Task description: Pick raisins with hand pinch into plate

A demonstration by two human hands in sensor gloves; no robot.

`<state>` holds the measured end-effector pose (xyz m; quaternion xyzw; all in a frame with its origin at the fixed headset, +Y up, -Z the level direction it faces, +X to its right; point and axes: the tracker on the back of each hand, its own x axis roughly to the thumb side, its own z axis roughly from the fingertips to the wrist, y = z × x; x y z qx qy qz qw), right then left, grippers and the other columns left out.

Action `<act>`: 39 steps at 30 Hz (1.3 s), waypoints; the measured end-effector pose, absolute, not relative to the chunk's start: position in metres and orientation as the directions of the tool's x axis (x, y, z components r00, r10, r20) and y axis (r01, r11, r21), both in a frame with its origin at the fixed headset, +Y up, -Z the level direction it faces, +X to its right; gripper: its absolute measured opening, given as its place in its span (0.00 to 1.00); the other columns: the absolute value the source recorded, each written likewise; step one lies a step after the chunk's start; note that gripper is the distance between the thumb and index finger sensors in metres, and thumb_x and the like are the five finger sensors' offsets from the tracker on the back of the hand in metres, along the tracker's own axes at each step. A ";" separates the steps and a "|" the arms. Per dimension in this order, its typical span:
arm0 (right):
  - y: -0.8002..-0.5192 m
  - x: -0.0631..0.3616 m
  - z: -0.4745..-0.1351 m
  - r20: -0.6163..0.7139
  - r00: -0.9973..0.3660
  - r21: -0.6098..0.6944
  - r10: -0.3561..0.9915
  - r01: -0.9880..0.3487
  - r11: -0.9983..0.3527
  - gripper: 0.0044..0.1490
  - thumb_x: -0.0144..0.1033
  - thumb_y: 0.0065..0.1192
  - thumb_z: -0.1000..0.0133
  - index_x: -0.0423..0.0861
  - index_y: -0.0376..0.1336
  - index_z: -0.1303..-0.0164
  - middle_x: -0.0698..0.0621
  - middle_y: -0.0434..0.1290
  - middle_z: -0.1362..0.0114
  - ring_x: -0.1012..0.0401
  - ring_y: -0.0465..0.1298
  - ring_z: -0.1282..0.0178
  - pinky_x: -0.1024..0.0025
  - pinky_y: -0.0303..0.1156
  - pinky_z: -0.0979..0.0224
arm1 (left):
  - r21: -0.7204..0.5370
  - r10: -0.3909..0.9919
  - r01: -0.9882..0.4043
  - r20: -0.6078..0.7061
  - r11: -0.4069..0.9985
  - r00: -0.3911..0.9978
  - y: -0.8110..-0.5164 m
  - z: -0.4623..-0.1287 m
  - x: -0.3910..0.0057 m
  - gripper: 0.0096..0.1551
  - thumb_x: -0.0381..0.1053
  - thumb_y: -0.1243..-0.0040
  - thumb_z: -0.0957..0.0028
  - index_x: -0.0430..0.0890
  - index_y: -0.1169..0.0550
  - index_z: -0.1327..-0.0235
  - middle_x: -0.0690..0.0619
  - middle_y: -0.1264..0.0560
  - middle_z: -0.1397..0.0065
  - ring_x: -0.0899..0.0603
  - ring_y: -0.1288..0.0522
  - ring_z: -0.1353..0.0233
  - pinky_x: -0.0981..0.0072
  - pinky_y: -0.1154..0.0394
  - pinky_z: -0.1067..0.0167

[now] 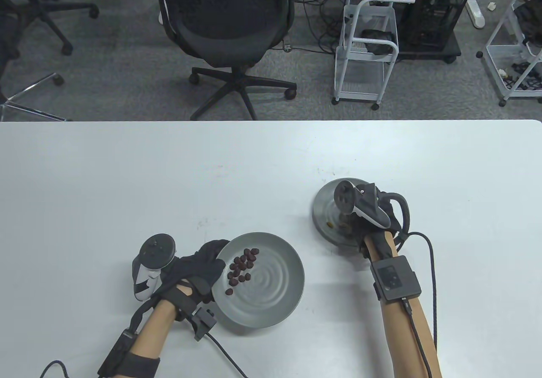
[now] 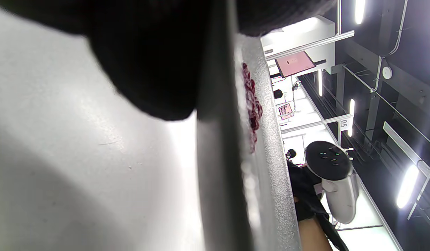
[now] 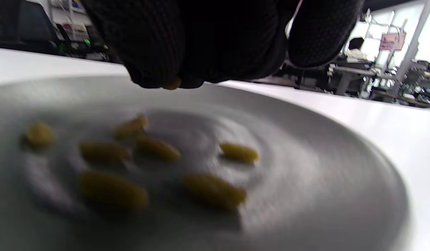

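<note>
A grey plate (image 1: pixel 271 285) near the front holds several dark red raisins (image 1: pixel 241 268). My left hand (image 1: pixel 203 263) grips its left rim; in the left wrist view the glove (image 2: pixel 148 69) lies against the plate's edge (image 2: pixel 267 167), with the raisins (image 2: pixel 253 104) beyond it. A second grey plate (image 1: pixel 324 206) to the right holds several yellow-green raisins (image 1: pixel 329 224). My right hand (image 1: pixel 355 225) hovers over it. In the right wrist view my right hand (image 3: pixel 173 75) pinches one yellow raisin (image 3: pixel 173 83) just above the plate (image 3: pixel 323 181) and the loose raisins (image 3: pixel 215 188).
The white table (image 1: pixel 127 183) stretches wide to the back and the left. Cables trail from both wrists toward the front edge. An office chair (image 1: pixel 228 26) and a white cart (image 1: pixel 366 52) stand beyond the far edge.
</note>
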<state>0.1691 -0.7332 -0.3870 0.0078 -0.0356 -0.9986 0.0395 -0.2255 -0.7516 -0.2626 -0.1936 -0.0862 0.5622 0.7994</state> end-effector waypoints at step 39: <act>-0.685 0.132 -0.172 0.261 -0.949 -0.159 0.177 -0.223 -0.962 0.53 0.52 0.63 0.43 0.43 0.47 0.11 0.36 0.50 0.11 0.36 0.58 0.15 0.32 0.60 0.23 | -0.217 0.925 -0.938 -0.212 0.271 0.317 -0.761 -0.268 -0.222 0.31 0.51 0.44 0.47 0.45 0.31 0.30 0.42 0.21 0.41 0.46 0.14 0.73 0.61 0.15 0.79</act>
